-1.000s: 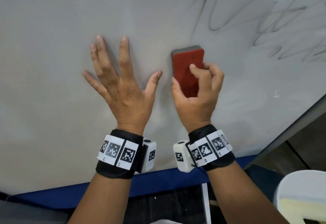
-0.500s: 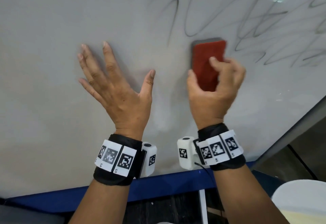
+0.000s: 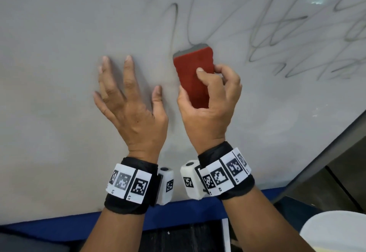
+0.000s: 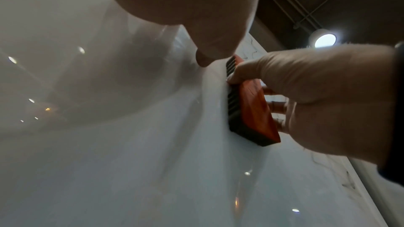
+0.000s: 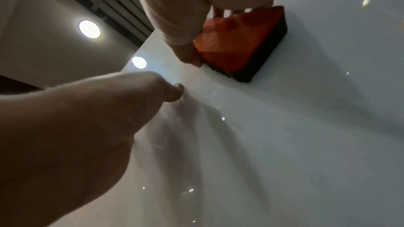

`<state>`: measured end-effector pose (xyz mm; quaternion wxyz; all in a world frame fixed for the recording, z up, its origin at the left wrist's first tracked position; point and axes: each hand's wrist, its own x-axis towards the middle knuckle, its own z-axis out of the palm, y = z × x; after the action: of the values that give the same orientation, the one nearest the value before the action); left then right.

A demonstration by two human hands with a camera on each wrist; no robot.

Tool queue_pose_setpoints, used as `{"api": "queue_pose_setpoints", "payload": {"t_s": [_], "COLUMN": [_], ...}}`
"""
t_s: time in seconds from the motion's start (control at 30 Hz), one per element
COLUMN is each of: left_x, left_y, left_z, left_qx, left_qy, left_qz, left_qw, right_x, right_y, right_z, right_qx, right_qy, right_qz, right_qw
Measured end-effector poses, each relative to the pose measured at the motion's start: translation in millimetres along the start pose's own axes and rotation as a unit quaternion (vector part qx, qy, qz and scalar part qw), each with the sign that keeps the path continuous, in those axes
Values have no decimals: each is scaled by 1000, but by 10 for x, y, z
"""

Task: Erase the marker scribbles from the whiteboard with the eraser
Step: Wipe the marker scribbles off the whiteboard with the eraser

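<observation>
A red-backed eraser [image 3: 193,77] with a dark felt underside lies flat against the whiteboard [image 3: 59,33]; my right hand [image 3: 206,105] grips it, thumb on its left side and index finger across the red back. Black marker scribbles [image 3: 277,33] loop across the board above and to the right of the eraser. My left hand [image 3: 126,97] presses flat on the board with fingers spread, just left of the eraser. The left wrist view shows the eraser [image 4: 251,108] felt-down on the board. In the right wrist view the eraser [image 5: 242,44] sits under my fingers.
A blue strip [image 3: 178,212] runs along the board's lower edge. The board's dark frame [image 3: 326,148] slants down at the right. A white rounded object [image 3: 334,232] sits at the bottom right corner.
My right hand swept the eraser right and up toward the scribbles, then came back left beside the left thumb. The left hand stays pressed on the board.
</observation>
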<state>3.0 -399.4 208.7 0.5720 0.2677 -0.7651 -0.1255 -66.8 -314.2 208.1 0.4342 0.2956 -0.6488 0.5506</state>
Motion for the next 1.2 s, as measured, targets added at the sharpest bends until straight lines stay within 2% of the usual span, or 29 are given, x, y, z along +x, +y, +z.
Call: {"api": "queue_pose_setpoints", "payload": {"t_s": [0.1,0.2,0.27,0.4,0.47,0.57,0.63,0.7,0.8,0.87,0.93,1.03,1.07,1.1,1.2], "left_x": [56,156,226,287,302,337,372,392,382,361,340,309,302,300,276], "left_y": [-64,-174,-251,-374,-427,-491,-549,-584,-604,-582,-521,-392,-360,-335,-286], "left_z": [-47,-106,-160,-226,-245,-290,-333,-361,-390,-394,-377,-336,-324,-312,-278], "left_qx": [0,-29,-44,-50,-51,-56,-63,-69,-70,-64,-61,-61,-62,-63,-57], "left_qy": [7,45,64,69,67,77,84,82,65,48,30,13,8,3,-12], "left_qz": [20,12,-2,0,8,11,12,11,14,17,18,20,20,18,13], "left_qw": [1000,998,997,996,996,995,994,994,995,997,997,998,998,998,998], "right_x": [-40,5,34,4,-82,-143,-96,-37,47,15,-97,-243,-214,-166,2], "right_y": [-147,-161,-92,-124,-295,-501,-492,-367,-200,-243,-390,-509,-461,-368,-22], "right_z": [109,106,56,101,236,369,335,228,94,140,263,328,276,202,-71], "right_qx": [8,4,-4,12,8,-6,-18,-31,-33,-18,-12,-42,-50,-54,-62], "right_qy": [-45,-68,-38,37,17,-59,-68,-28,69,90,53,-51,-56,-41,60], "right_qz": [-30,-71,-61,14,2,-46,-65,-47,43,68,43,-26,-32,-24,47], "right_qw": [999,995,997,999,1000,997,995,998,996,993,998,998,997,997,995]}}
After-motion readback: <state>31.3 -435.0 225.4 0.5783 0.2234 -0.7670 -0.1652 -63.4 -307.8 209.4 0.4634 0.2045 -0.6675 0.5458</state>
